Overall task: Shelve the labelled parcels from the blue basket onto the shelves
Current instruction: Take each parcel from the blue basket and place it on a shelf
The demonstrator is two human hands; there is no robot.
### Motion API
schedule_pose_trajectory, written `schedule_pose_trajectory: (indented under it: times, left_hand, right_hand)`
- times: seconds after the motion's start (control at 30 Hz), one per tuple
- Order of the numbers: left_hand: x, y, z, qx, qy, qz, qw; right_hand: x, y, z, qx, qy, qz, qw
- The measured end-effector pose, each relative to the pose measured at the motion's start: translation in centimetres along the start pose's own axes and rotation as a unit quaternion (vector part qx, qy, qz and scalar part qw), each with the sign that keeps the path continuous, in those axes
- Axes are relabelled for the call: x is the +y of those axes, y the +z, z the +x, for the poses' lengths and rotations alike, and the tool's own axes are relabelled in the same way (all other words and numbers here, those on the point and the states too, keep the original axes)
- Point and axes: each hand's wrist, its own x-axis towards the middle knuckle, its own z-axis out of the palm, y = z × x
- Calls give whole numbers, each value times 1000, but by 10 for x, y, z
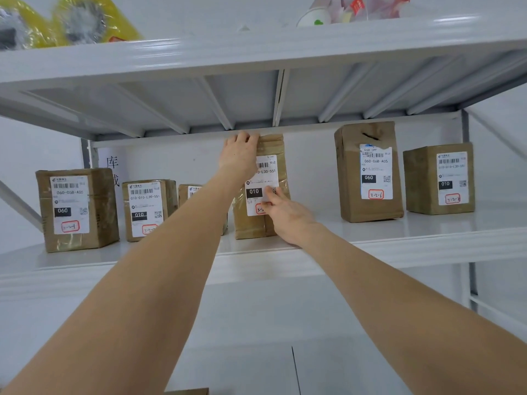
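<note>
A tall brown parcel [275,149] with a white "010" label stands upright on the white shelf [370,240], near its middle. My left hand [241,155] grips the parcel's top left corner, fingers curled over its upper edge. My right hand [288,215] rests against its lower right front, with the thumb and a finger pressing on the label. Other labelled brown parcels stand on the same shelf: a "060" one [77,209] at far left, a "010" one [147,209] beside it, and a small one [189,192] half hidden behind my left forearm. The blue basket is out of view.
To the right stand a tall "060" parcel [369,172] and a lower "010" parcel [440,178]. The shelf above [256,49] carries yellow-wrapped rolls [71,21] and paper cups [316,17]. A gap lies between the held parcel and the tall "060" one.
</note>
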Motion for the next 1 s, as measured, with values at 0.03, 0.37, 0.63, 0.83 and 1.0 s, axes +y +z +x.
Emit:
schedule_pose_trajectory:
  times: [0.03, 0.37, 0.63, 0.83, 1.0]
  left_hand:
    - [-1, 3, 2, 0, -1, 2, 1000]
    - [-8, 23, 16, 8, 10, 6, 1000]
    - [-7, 21, 20, -4, 15, 24, 1000]
    - [-5, 15, 21, -18, 22, 56, 998]
    - [-6, 9, 17, -34, 14, 59, 998]
  right_hand:
    - [1, 1, 2, -4, 6, 7, 1000]
    - [2, 9, 14, -15, 27, 3, 1000]
    - [4, 12, 16, -1, 46, 21, 999]
    - [4, 11, 9, 21, 39, 51, 998]
    - [8, 6, 2, 41, 48, 55, 996]
